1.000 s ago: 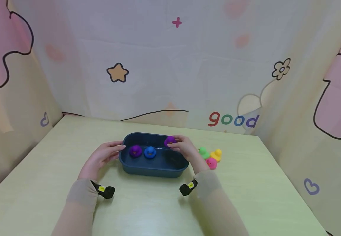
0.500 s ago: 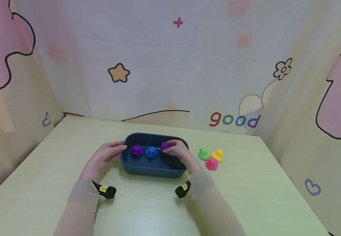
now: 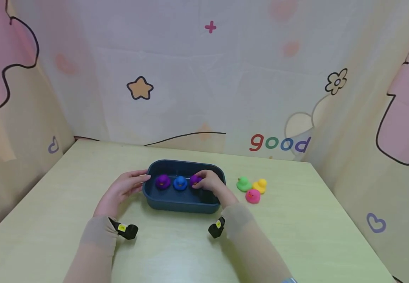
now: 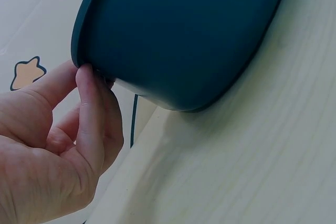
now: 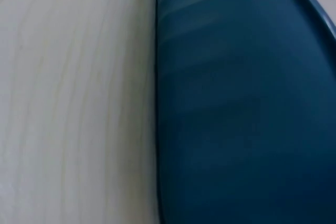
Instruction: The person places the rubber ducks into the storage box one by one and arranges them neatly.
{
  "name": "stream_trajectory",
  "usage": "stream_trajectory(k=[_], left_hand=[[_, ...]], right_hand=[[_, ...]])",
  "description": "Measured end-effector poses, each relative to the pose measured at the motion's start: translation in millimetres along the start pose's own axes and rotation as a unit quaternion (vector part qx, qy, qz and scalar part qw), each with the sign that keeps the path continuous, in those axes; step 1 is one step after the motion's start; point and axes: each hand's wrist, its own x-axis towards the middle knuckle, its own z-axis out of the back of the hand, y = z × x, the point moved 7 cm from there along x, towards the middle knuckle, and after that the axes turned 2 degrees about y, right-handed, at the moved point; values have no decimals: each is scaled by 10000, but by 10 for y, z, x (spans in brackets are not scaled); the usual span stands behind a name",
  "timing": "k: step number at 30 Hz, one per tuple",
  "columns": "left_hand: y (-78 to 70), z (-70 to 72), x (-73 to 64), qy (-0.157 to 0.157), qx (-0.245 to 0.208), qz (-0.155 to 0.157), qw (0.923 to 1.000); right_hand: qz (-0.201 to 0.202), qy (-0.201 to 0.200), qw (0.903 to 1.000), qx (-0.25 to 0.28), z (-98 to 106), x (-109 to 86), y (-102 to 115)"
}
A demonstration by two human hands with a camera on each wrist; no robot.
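A dark blue plastic tub (image 3: 183,205) stands on the table with a purple rubber duck (image 3: 163,181) and a blue rubber duck (image 3: 180,183) inside. My right hand (image 3: 211,183) reaches over the tub and pinches a second purple rubber duck (image 3: 195,180) low inside it, to the right of the blue one. My left hand (image 3: 128,184) holds the tub's left end; in the left wrist view its fingertips (image 4: 86,74) are at the rim. The right wrist view shows the tub's outer wall (image 5: 236,103), with the hand out of sight.
To the right of the tub sit a green rubber duck (image 3: 244,184), a yellow rubber duck (image 3: 260,186) and a pink rubber duck (image 3: 253,196), close together on the pale wooden table (image 3: 169,251). A printed cloth (image 3: 190,98) hangs behind and at both sides.
My right hand has moved left and down into the tub with the purple rubber duck, from the right rear rim to beside the blue one. The left hand has stayed at the rim.
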Motion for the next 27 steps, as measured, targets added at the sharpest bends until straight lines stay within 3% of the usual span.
stream_trajectory(k=[14,21,27], left_hand=[[-1,-4,-3,-3,-99,35,9999],[-13,-16,-15,56,-83,10,9999],[-12,-22,-10,67,-107,-14,9999]], right_hand=[[-38,-247,9974,-670,42,-3,-24],[-135,-198,9964,-809,59,-28,-29],[14,-190,9960,-869,96,-64,10]])
